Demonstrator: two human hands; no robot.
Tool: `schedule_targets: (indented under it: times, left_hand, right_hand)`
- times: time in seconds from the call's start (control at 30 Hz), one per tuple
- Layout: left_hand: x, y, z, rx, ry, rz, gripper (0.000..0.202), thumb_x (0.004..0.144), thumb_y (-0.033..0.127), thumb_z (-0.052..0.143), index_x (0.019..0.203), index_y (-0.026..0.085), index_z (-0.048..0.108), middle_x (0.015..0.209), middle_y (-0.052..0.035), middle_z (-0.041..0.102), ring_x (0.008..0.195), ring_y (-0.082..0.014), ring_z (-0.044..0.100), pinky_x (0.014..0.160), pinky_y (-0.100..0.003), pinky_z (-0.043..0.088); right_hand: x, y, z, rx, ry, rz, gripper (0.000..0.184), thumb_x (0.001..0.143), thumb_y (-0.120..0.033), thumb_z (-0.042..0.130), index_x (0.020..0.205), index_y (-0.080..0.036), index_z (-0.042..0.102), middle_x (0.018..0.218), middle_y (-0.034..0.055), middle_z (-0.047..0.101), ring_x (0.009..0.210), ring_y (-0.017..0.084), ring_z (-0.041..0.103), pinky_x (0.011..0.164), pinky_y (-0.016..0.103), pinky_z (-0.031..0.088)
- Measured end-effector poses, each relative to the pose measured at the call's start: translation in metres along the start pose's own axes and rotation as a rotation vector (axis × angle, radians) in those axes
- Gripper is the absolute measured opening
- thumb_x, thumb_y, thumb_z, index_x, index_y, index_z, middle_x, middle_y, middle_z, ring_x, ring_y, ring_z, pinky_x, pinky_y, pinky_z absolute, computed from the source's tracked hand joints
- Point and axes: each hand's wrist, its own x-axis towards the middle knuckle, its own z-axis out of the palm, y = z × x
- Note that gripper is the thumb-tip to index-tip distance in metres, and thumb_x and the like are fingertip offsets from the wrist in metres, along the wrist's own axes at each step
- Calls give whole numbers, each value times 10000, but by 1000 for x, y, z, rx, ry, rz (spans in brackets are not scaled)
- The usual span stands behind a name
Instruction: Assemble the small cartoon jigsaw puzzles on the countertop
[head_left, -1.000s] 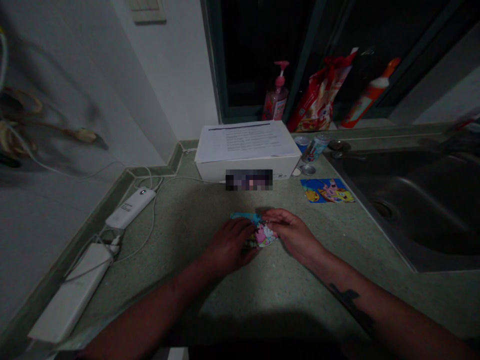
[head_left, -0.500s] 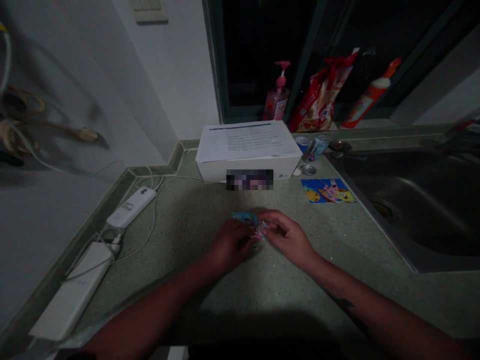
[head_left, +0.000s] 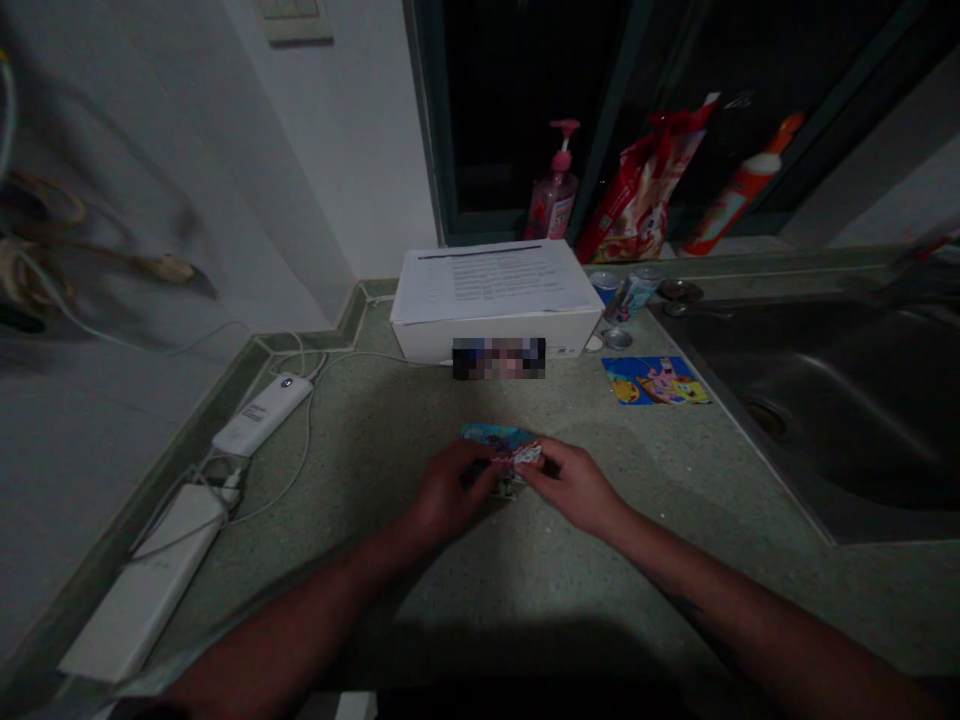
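Over the counter, my left hand (head_left: 448,492) and my right hand (head_left: 581,488) meet with their fingers closed. Between their fingertips they pinch a small white-and-red printed piece (head_left: 528,455), which looks like paper or a sticker. Under it lies a teal printed card (head_left: 499,434), partly covered by my left fingers. Dim light and the small size keep the piece's exact kind from showing. To the right, apart from both hands, a blue card with yellow and pink cartoon figures (head_left: 657,381) rests flat.
A white box (head_left: 495,290) with a printed sheet on top stands behind the hands. Small cans (head_left: 634,295) and lids sit beside it. A metal sink (head_left: 847,400) is at the right. Cables and a white power strip (head_left: 154,575) run along the left. A pump bottle (head_left: 553,200) stands by the window.
My right fingers have closed in and shifted slightly, and the white-and-red piece now shows more plainly between the fingertips. More of the teal card is visible. The things around have stayed put.
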Motion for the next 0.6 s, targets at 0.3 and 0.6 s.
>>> schedule_targets:
  times: [0.3, 0.6]
  left_hand:
    - [-2, 0, 0, 59, 5, -49, 215, 993, 375, 634, 1009, 194, 749, 904, -66, 761, 806, -202, 705, 730, -340, 570]
    - [-1, -4, -1, 70, 28, -48, 215, 996, 369, 618, 1012, 197, 747, 890, -63, 755, 778, -196, 699, 717, -335, 569]
  right_hand:
    - [-2, -8, 1, -31, 6, -59, 131, 909, -368, 698, 972, -281, 774, 743, 0, 739, 649, 198, 664, 612, 315, 489]
    - [-1, -10, 0, -25, 44, -118, 155, 954, -370, 663, 1016, -282, 776, 879, 23, 786, 789, 218, 726, 720, 353, 559]
